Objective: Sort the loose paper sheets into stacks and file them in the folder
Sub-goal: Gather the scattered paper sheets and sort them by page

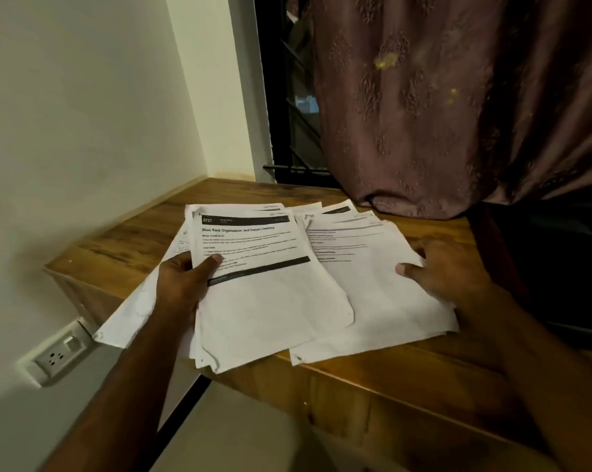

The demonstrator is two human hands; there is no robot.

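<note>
Left hand [182,284] is gripping a paper stack [267,294] overhanging the desk [372,379] edge | right hand [447,270] is resting flat on the second pile [372,284] | risk — overhanging sheets may be slipping off.

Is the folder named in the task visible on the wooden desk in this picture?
No: only loose paper sheets lie on the wooden desk, handled by the left hand and right hand.
</note>
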